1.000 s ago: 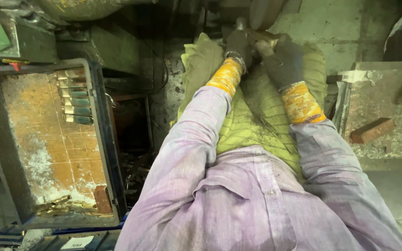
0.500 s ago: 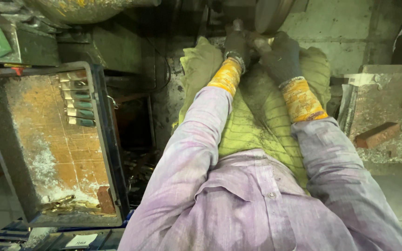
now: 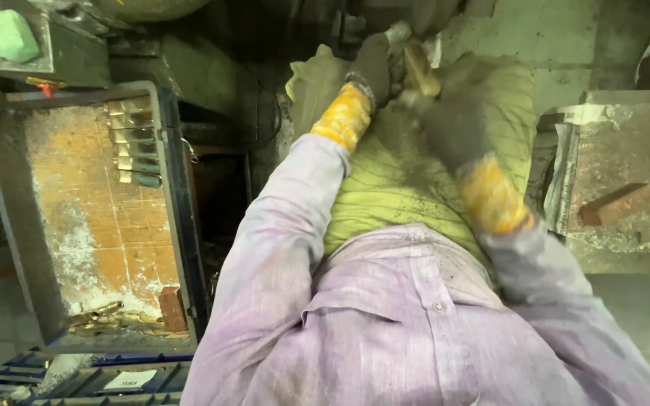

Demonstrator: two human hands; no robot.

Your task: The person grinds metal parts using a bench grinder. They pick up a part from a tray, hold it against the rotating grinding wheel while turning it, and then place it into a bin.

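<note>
Both gloved hands are up at the top of the view, over a yellow-green cloth (image 3: 385,180) that drapes the person's lap. The left hand (image 3: 374,64), in a dark grey work glove with an orange-yellow knitted cuff, is curled closed around the near end of a short, pale brownish bar-shaped piece (image 3: 420,69). The right hand (image 3: 454,128), gloved the same way, sits just below and to the right of that piece; it's blurred, and whether its fingers are closed or touching anything cannot be told. The piece itself stands tilted between the two gloves, right against a dark machine at the top edge.

Lilac shirt sleeves fill the lower middle. Off to the left sits a rusty orange metal tray with dark raised walls (image 3: 178,195): a row of shiny brass-coloured pieces (image 3: 131,143) lines its far corner, more brass bits (image 3: 103,317) lie at its near edge, beside a small reddish block (image 3: 172,308). A pale green block (image 3: 9,35) rests top left. On the right, a reddish-brown bar (image 3: 616,204) lies on a grey speckled bench (image 3: 626,158).
</note>
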